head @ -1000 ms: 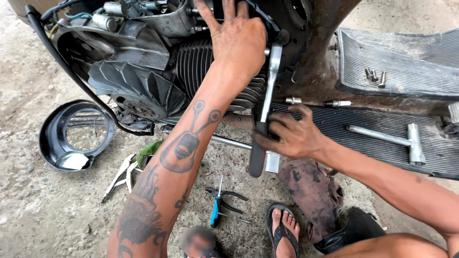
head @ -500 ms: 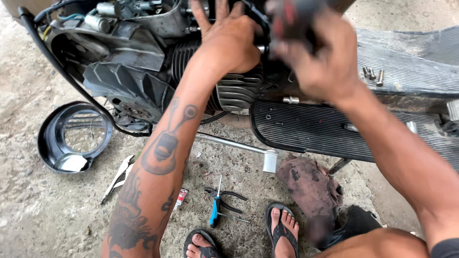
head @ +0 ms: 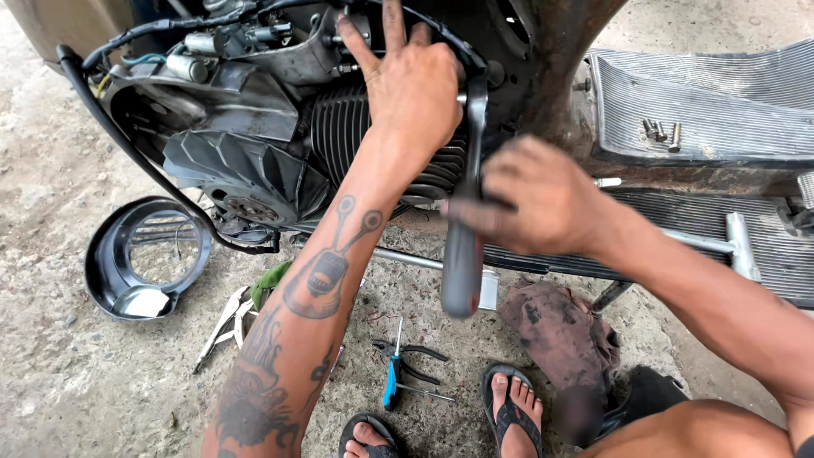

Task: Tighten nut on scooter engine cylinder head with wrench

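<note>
The ground is rough, grey concrete, gritty and stained, with a dark, oily rag [head: 555,335] lying crumpled on it near the person's sandalled foot [head: 513,407]. A scooter engine [head: 280,127] stands at the far side, its cylinder ribbed with thin metal fins and its fan a ring of dark, angled blades. The left hand [head: 415,89] lies flat on the finned cylinder, fingers spread and gripping nothing. The right hand [head: 534,203] is closed around the ratchet wrench [head: 466,212], a long, smooth steel handle that hangs upright with its head against the engine. To the left, a round black cover [head: 140,263] rests on the concrete. Blue-handled pliers [head: 394,373] lie nearer, and bolts [head: 661,131] sit on the ribbed footboard [head: 721,102] to the right.
</note>
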